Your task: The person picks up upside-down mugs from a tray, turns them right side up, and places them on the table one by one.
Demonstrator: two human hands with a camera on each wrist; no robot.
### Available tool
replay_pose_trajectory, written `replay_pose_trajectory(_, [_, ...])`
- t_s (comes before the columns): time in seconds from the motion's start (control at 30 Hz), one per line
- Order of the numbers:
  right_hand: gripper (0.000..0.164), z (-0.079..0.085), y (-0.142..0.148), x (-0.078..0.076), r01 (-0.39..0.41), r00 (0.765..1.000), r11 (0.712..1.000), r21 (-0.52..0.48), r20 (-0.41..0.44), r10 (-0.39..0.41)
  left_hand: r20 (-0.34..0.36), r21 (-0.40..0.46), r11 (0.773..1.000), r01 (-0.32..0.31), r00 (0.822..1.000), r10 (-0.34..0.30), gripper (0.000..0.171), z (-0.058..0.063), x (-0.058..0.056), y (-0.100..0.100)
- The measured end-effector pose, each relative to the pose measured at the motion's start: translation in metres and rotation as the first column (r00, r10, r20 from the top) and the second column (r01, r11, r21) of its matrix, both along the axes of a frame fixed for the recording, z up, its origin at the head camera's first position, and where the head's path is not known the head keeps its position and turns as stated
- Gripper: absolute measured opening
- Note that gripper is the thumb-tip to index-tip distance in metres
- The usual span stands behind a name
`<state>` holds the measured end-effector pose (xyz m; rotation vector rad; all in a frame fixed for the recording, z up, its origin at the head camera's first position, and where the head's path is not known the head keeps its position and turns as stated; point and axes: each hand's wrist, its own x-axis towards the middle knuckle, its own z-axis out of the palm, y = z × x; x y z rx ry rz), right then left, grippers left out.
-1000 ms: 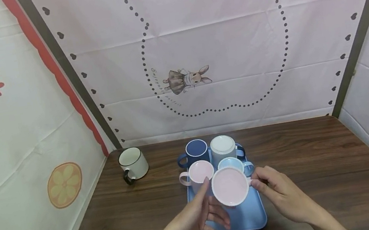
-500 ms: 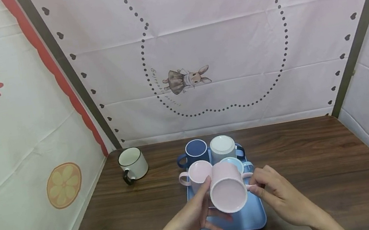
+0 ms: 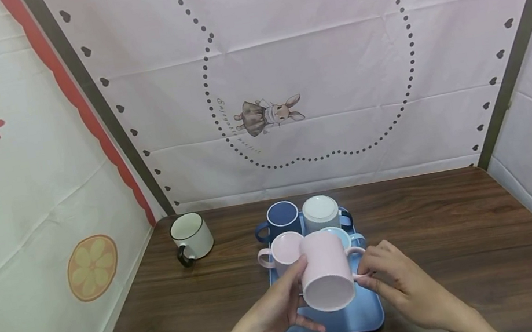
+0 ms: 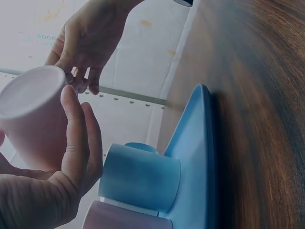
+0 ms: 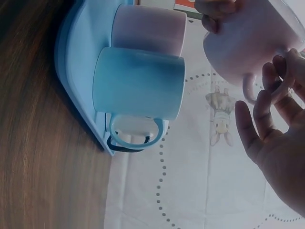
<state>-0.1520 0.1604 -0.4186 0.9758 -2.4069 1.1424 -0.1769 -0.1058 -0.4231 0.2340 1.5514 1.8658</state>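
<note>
Held mug: pink, tilted, in both hands above the blue tray.
Left hand: fingers wrapped around it, though contact is partly hidden.
Right hand: fingers clamped on its handle.

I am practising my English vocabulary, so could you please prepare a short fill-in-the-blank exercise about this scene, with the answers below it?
1. The right hand holds the lifted pink mug by its ____.
2. In the head view, the black-rimmed mug stands to the ____ of the tray.
3. The colour of the tray is ____.
4. On the tray, the dark blue mug stands directly behind a ____ mug.

Missing words: handle; left; blue; pink
</note>
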Motion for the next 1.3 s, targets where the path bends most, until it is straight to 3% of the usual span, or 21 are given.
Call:
replay_pose_trajectory(0.17, [0.021,-0.004,-0.002,-0.002,-0.004,0.992,0.999,0.049,-0.128,0.01,-0.009,-0.012,1.0,-0.013,1.0,0.012,0.073,-0.001,-0.002,0.003])
replay_pose_trajectory(0.3, [0.019,-0.005,-0.003,-0.003,0.008,0.986,0.998,0.067,-0.169,0.004,-0.004,-0.028,1.0,-0.01,1.0,0.01,0.073,0.002,-0.003,0.006])
replay_pose_trajectory(0.6, [0.017,-0.006,0.0,-0.002,0.032,0.986,0.998,0.061,-0.163,-0.021,-0.033,-0.065,0.998,-0.006,0.999,0.003,0.073,0.003,-0.003,0.007])
replay_pose_trajectory(0.83, [0.03,-0.004,0.003,-0.001,0.077,0.983,0.995,0.057,-0.169,-0.066,-0.063,-0.039,0.999,-0.018,0.998,0.015,0.069,0.0,-0.003,0.007])
replay_pose_trajectory(1.1, [0.039,0.003,0.011,-0.002,0.107,0.994,0.987,-0.119,-0.014,-0.109,-0.068,-0.016,0.998,-0.056,0.996,0.055,0.068,0.0,-0.004,0.007])
replay_pose_trajectory(1.2, [0.037,0.004,0.013,-0.002,0.161,0.985,0.972,-0.169,0.094,-0.147,-0.063,-0.015,0.997,-0.07,0.996,0.069,0.069,0.001,-0.004,0.006])
replay_pose_trajectory(1.3, [0.034,0.002,0.013,-0.003,0.173,0.969,0.966,-0.19,0.209,-0.132,-0.059,-0.02,0.997,-0.072,0.996,0.071,0.07,0.001,-0.004,0.006])
